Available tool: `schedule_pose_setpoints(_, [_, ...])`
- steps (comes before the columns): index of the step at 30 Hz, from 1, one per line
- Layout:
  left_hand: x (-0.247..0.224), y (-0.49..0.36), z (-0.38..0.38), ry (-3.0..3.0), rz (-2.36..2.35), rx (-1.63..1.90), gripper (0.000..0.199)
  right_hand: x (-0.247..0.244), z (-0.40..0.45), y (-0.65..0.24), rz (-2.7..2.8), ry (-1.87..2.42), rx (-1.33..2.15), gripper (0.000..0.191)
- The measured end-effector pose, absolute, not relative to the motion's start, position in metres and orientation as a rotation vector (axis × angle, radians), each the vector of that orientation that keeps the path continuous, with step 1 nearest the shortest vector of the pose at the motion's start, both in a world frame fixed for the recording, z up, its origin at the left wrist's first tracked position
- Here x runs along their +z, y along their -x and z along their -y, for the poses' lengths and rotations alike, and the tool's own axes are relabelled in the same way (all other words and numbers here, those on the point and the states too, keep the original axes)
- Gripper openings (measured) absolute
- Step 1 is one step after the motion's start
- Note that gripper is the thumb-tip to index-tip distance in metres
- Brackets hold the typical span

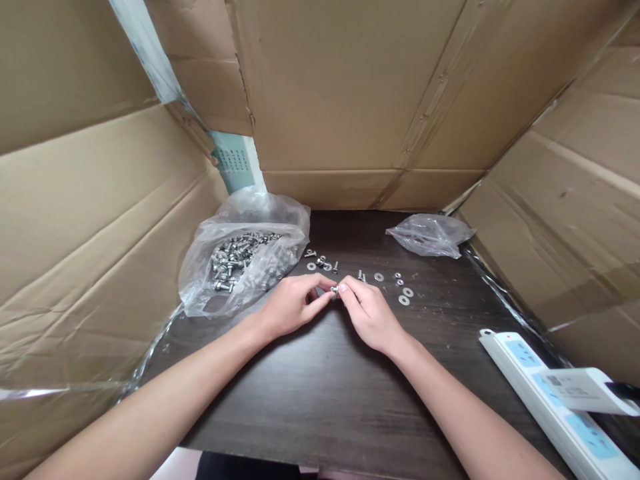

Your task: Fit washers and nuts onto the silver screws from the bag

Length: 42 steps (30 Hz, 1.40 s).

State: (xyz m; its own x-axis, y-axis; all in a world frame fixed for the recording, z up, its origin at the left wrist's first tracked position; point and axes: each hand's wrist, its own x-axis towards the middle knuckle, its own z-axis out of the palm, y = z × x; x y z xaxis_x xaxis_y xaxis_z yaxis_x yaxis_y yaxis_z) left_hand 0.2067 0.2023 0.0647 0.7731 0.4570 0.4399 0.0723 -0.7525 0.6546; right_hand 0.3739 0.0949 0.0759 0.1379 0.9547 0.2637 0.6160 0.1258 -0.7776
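Thumb and fingertips of my left hand [295, 301] pinch one end of a small silver bolt [334, 290]. My right hand [371, 312] closes on its other end, so the two hands meet over the table; any nut or washer on the bolt is hidden by the fingers. Just beyond lie loose bolts [335, 267] and flat washers [379, 277]. To the right of my right hand are small nuts [399, 276] and two more washers [406, 296]. An open clear plastic bag [295, 230], holding a heap of bolts [240, 257], rests beyond my left forearm.
A second, smaller plastic bag [433, 235] lies at the back right of the dark table [300, 393]. On the right edge is a white power strip [555, 400] with a plug in it. Cardboard walls [350, 87] enclose the left, back and right sides.
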Motion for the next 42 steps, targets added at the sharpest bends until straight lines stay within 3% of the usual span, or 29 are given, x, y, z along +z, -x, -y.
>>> schedule_pose_setpoints(7, [0.0664, -0.2053, -0.2045, -2.308, -0.416, 0.799, 0.017, 0.0755, -0.0938, -0.3741, 1.552, 1.578, 0.499, 0.015])
schedule_pose_setpoints(20, [0.0650, -0.2059, -0.2036, -2.342, -0.371, 0.817, 0.017, 0.0795, -0.0953, -0.3740, 1.534, 1.589, 0.620, 0.038])
schedule_pose_setpoints(28, [0.0656, -0.2052, -0.2045, -2.327, -0.411, 0.796, 0.018, 0.0794, -0.0944, -0.3736, 1.515, 1.591, 0.537, 0.019])
schedule_pose_setpoints(37, [0.0635, -0.2057, -0.2027, -2.367, -0.363, 0.794, 0.018, 0.0767, -0.0960, -0.3742, 1.545, 1.603, 0.600, 0.038])
schedule_pose_setpoints(42, [0.0661, -0.2052, -0.2039, -2.359, -0.395, 0.787, 0.018, 0.0794, -0.0949, -0.3747, 1.527, 1.594, 0.546, 0.032])
